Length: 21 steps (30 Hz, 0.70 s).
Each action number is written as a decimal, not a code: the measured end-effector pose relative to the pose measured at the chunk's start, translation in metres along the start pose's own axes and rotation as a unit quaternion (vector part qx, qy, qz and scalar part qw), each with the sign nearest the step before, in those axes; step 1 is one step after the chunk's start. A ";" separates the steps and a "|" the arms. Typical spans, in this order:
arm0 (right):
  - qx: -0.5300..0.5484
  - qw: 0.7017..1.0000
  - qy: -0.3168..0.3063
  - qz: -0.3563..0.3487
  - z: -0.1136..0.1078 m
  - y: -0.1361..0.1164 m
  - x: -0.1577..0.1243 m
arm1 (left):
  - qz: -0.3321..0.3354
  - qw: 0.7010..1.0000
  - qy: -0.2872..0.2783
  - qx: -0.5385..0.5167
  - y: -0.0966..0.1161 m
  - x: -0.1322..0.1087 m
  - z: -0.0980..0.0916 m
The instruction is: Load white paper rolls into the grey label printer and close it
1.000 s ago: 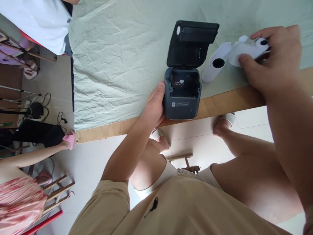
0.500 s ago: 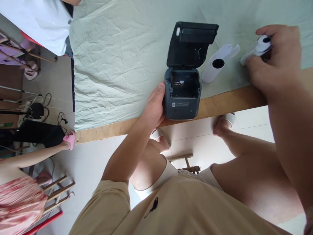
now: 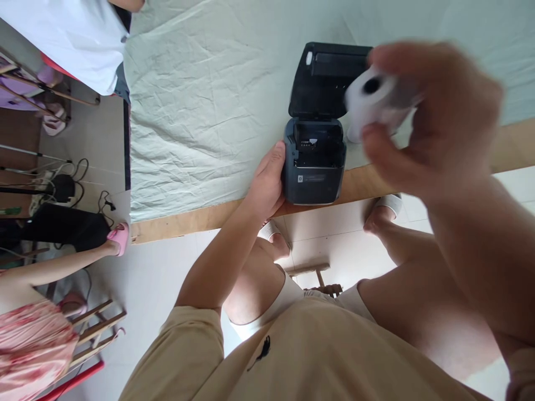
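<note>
A dark label printer (image 3: 316, 188) rests at the table's front edge with its lid (image 3: 315, 92) swung up and back. Its paper compartment shows an inner label and no roll. My left hand (image 3: 267, 181) grips the printer's left side, thumb along the edge. A white paper roll (image 3: 363, 108) with a dark core hole is pinched in my right hand (image 3: 451, 117), raised to the right of the lid and blurred by motion. Behind it, a second white roll (image 3: 353, 135) stays on the cloth, mostly hidden.
A wrinkled pale green cloth (image 3: 200, 122) covers the table, leaving a bare wooden edge (image 3: 188, 221) in front. At left are another person's white sleeve (image 3: 79, 39), a pink-slippered foot (image 3: 119, 239), a wooden stool (image 3: 96, 331) and cables on the floor.
My right hand has lifted the paper roll off the cloth and carried it left toward the printer, now covering most of the second roll. My left hand stays on the printer.
</note>
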State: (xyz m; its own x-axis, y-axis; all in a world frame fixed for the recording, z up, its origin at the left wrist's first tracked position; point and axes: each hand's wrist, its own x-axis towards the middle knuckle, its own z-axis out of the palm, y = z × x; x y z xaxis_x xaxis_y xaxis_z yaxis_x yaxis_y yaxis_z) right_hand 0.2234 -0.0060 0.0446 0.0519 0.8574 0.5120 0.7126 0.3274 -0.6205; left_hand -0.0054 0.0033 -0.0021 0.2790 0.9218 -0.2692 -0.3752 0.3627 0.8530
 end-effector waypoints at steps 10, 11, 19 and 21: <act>-0.064 0.986 -0.125 -0.085 0.035 -0.008 -0.003 | -0.003 1.000 -0.024 0.016 0.001 -0.002 -0.004; -0.066 0.986 -0.121 -0.092 0.035 -0.008 -0.004 | -0.004 1.000 -0.022 0.017 0.000 -0.001 -0.004; 0.010 0.969 -0.053 -0.239 0.036 -0.018 -0.034 | -0.089 0.990 -0.104 -0.024 0.004 -0.002 -0.009; 0.001 0.970 -0.087 -0.228 0.038 -0.017 -0.040 | -0.058 0.993 -0.104 -0.020 0.007 -0.005 -0.007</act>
State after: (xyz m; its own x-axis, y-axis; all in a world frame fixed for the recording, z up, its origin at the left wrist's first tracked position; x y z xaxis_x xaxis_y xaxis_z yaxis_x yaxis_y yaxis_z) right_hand 0.1830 -0.0309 0.0125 -0.3865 0.6775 0.6258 0.6323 0.6886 -0.3550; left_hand -0.0159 0.0022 0.0018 0.4975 0.8268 -0.2626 -0.3631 0.4734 0.8025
